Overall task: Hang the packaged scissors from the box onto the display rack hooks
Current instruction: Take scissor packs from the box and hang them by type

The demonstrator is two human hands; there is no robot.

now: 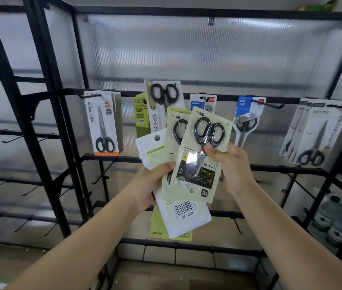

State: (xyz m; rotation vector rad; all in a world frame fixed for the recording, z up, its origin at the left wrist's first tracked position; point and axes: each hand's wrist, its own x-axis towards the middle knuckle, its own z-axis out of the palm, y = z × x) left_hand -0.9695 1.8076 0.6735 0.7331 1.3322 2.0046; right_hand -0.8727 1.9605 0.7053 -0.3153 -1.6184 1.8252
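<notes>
While both arms reached up in front of the black display rack [46,95], the left hand [151,185] gripped a fanned stack of scissor packs [161,147], its fingers curled round the lower edges, with a white pack bearing a barcode [183,218] hanging below the palm. The right hand [233,166] pinched the front pale-green pack [201,155] from that fan, thumb pressed on its clear blister just beneath the black scissor handles, the card held upside down so its printed label read inverted. Behind the hands, along the rack's upper rail, other packs already hung from hooks: an orange-trimmed pack [104,124] at the left, a green pack [140,116] and a blue-headed pack [202,102] partly hidden behind the held stack, a blue pack [247,116] further right, and a group of white packs [316,130] at the far right. Lower rails carried bare hooks [8,139] on the left. Bottles [333,218] stood on a shelf at the lower right.
</notes>
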